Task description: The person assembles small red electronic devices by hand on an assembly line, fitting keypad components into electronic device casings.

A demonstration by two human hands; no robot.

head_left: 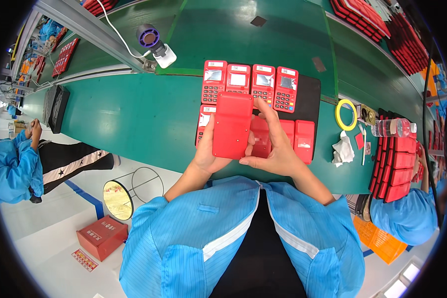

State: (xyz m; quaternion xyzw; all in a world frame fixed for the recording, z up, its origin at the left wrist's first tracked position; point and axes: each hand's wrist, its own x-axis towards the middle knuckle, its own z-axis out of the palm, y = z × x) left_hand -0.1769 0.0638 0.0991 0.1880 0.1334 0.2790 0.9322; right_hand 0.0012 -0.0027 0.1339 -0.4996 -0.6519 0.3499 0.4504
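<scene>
A red card payment terminal [233, 126] is raised in front of me, its plain back with small screw points facing me. My left hand [209, 155] is closed along its left side and lower corner. My right hand [277, 149] is curled at its right edge, with the index fingertip by the upper corner and the thumb near the lower edge. Behind it, more red terminals [284, 89] lie in rows on a black tray [310, 94]. The back row shows screens and keypads; some in the front row lie face down, partly hidden by my hands.
On the green table [119, 107], yellow tape [346, 114], a crumpled tissue [343, 149] and a plastic bottle [393, 127] lie to the right, beside stacked red terminals [400, 161]. A scanner-like device [151, 38] stands at back left. Co-workers in blue sit at both sides; a stool [118, 199] stands left.
</scene>
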